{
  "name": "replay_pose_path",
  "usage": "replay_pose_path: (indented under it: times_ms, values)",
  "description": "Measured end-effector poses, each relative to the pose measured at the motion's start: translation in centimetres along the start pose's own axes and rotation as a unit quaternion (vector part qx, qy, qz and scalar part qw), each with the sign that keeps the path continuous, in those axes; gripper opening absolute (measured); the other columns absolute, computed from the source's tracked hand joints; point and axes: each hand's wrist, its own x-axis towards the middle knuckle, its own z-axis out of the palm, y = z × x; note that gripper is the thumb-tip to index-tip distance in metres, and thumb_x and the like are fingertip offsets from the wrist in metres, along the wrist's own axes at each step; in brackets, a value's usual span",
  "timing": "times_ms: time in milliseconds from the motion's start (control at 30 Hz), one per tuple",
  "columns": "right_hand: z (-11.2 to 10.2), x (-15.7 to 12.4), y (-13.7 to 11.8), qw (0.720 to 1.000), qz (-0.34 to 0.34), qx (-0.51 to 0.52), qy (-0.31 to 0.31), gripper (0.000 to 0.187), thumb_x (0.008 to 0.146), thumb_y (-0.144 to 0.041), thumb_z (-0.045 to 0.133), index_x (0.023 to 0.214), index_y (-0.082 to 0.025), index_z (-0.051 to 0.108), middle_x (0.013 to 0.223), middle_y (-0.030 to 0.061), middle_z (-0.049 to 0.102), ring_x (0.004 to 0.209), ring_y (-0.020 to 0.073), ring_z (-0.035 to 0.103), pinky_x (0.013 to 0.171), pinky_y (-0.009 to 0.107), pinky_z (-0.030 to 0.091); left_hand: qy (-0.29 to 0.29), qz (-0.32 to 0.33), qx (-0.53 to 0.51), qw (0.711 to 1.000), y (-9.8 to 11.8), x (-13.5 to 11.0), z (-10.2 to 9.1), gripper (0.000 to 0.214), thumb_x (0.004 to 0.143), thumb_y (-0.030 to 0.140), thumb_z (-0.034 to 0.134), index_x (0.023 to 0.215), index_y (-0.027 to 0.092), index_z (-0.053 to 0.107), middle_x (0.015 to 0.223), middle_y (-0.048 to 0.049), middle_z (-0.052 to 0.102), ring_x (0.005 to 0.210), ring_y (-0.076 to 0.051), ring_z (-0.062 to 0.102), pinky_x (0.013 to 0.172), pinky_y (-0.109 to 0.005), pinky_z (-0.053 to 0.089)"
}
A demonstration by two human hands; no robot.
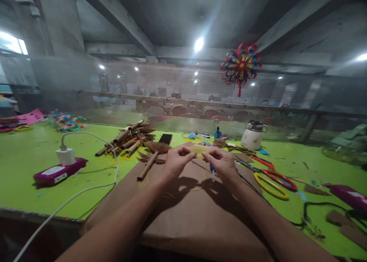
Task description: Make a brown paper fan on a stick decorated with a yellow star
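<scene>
My left hand (pixel 180 159) and my right hand (pixel 223 162) meet over a brown paper sheet (pixel 183 216). Between their thumbs and fingertips they pinch a small pale yellow strip (pixel 200 150), one end in each hand. Partly hidden behind my right hand is a blue tool with a pale tip (pixel 213 173); its kind cannot be made out. Thin yellow string (pixel 186 192) lies on the paper beneath. Left of my left hand rests a pleated brown paper fan on a rolled paper stick (pixel 149 164).
Rolled paper sticks (pixel 126 139) are piled at the back left, near a black phone (pixel 165 139). Scissors with yellow and red handles (pixel 272 187) lie right. A white bottle (pixel 252 136) stands behind. A white cable (pixel 94 186) runs from a purple power strip (pixel 59 173).
</scene>
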Motion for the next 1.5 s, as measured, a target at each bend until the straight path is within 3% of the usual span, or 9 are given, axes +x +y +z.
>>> replay_pose_path:
  times_ms: [233,400,533,800,867,1033,1233,1367,1500]
  values:
    - [0.2,-0.3,-0.5,1.0,-0.024,-0.009,-0.006,0.024,0.072,-0.04,0.068,0.064,-0.019,0.059,0.059,0.002,0.059,0.055,0.0146,0.054,0.054,0.028,0.043,-0.004,-0.018,-0.099,0.995,0.5,-0.1,0.4,0.037,0.059,0.025,0.078,0.084,0.015,0.052,0.076,-0.0012,0.064,0.07,-0.014,0.061,0.07,-0.03,0.051]
    - [0.4,-0.4,-0.3,1.0,-0.015,0.001,-0.006,0.027,0.071,-0.044,0.068,0.065,-0.02,0.058,0.06,0.002,0.06,0.056,0.0154,0.056,0.055,0.029,0.045,-0.016,-0.03,-0.093,0.995,0.3,0.1,0.2,0.056,0.064,0.023,0.076,0.11,0.015,0.046,0.073,-0.0003,0.064,0.069,-0.015,0.063,0.073,-0.033,0.052]
    - [0.6,-0.4,-0.2,1.0,0.01,0.029,0.006,0.03,0.068,-0.045,0.071,0.068,-0.02,0.054,0.058,0.0001,0.057,0.052,0.0144,0.055,0.053,0.029,0.047,-0.017,-0.031,-0.089,0.995,0.1,0.2,0.1,0.062,0.063,0.023,0.076,0.117,0.014,0.046,0.068,0.0014,0.062,0.066,-0.014,0.061,0.073,-0.033,0.052]
    - [0.8,-0.1,-0.8,0.992,0.061,0.11,-0.01,0.051,0.06,-0.039,0.076,0.102,-0.02,0.054,0.062,-0.0045,0.056,0.053,0.0126,0.055,0.055,0.028,0.048,0.012,-0.028,-0.067,0.997,0.0,0.2,0.3,0.061,0.063,0.02,0.074,0.117,0.014,0.048,0.063,0.0049,0.057,0.063,-0.012,0.06,0.071,-0.031,0.051]
    - [0.7,-0.2,-0.8,0.989,0.089,0.115,-0.032,0.046,0.06,-0.041,0.075,0.097,-0.018,0.057,0.06,-0.0036,0.057,0.052,0.0127,0.054,0.052,0.027,0.045,0.021,-0.025,-0.052,0.998,-0.1,0.2,0.3,0.059,0.063,0.02,0.073,0.116,0.014,0.048,0.063,0.0051,0.057,0.063,-0.012,0.06,0.07,-0.029,0.05]
    - [0.4,-0.4,-0.3,0.983,0.132,0.089,-0.096,0.033,0.067,-0.046,0.07,0.061,-0.016,0.059,0.054,0.0002,0.058,0.047,0.0095,0.047,0.048,0.024,0.038,0.025,-0.015,-0.024,0.999,-0.1,0.2,0.4,0.056,0.063,0.019,0.072,0.115,0.015,0.05,0.062,0.0053,0.055,0.062,-0.012,0.059,0.069,-0.028,0.049]
    - [0.6,-0.5,-0.4,0.985,0.129,0.073,-0.084,0.035,0.064,-0.048,0.071,0.055,-0.017,0.057,0.049,-0.0017,0.055,0.044,0.0095,0.046,0.046,0.024,0.037,0.021,-0.027,-0.022,0.999,-0.1,0.1,0.4,0.057,0.061,0.019,0.073,0.114,0.016,0.053,0.061,0.0056,0.055,0.061,-0.011,0.056,0.066,-0.026,0.045]
    - [0.6,-0.4,-0.7,0.99,0.112,0.039,-0.073,0.036,0.064,-0.048,0.07,0.052,-0.018,0.055,0.046,-0.002,0.053,0.042,0.0092,0.043,0.044,0.024,0.034,-0.025,-0.104,-0.064,0.992,-0.4,0.1,-0.1,0.051,0.065,0.027,0.073,0.111,0.017,0.054,0.07,0.0018,0.059,0.066,-0.012,0.058,0.067,-0.027,0.045]
    - [0.5,-0.3,-0.4,0.992,0.096,0.046,-0.073,0.034,0.065,-0.046,0.069,0.054,-0.018,0.054,0.048,-0.0022,0.053,0.043,0.0098,0.043,0.045,0.025,0.035,-0.125,-0.161,-0.048,0.978,-0.8,-0.1,-0.5,0.026,0.073,0.035,0.067,0.085,0.013,0.062,0.08,-0.0057,0.063,0.074,-0.013,0.058,0.065,-0.025,0.041]
